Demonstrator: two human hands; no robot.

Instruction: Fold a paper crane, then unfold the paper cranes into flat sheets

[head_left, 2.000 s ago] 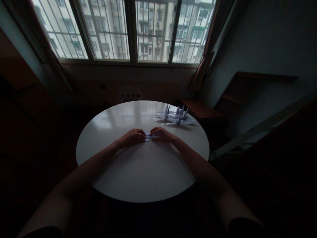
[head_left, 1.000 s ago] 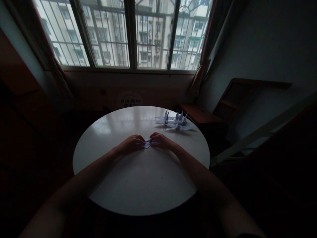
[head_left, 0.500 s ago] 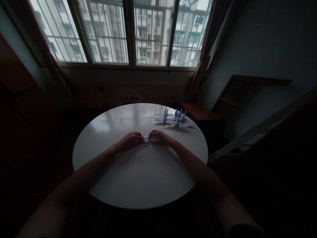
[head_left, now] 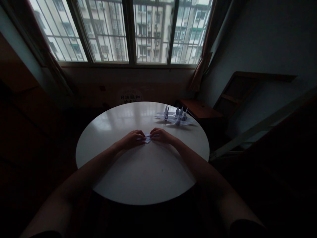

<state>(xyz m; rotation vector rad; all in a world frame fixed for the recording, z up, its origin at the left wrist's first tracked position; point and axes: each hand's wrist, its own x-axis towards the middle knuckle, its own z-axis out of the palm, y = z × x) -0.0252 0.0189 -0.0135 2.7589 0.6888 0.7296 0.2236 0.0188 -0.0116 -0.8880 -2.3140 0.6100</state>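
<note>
A small piece of folded white paper (head_left: pixel 148 139) lies between my hands near the middle of the round white table (head_left: pixel 138 175). My left hand (head_left: pixel 133 138) pinches its left side, fingers bent. On the opposite side my right hand (head_left: pixel 160 136) is closed on the paper too. Fingers cover much of the sheet, so its exact folded shape is hard to make out. Several folded paper cranes (head_left: pixel 177 119) stand in a group on the table, beyond my right hand and to its right.
Behind the table is a barred window (head_left: pixel 151 36) with curtains (head_left: pixel 198 77) at its sides. A low brown wooden cabinet (head_left: pixel 200 110) stands past the table's right rim. A wooden frame (head_left: pixel 230 91) leans by the right wall. The room is dim.
Both hands keep hold of the paper, with only slight finger shifts; a bit more of it shows between them. The whole view has moved slightly.
</note>
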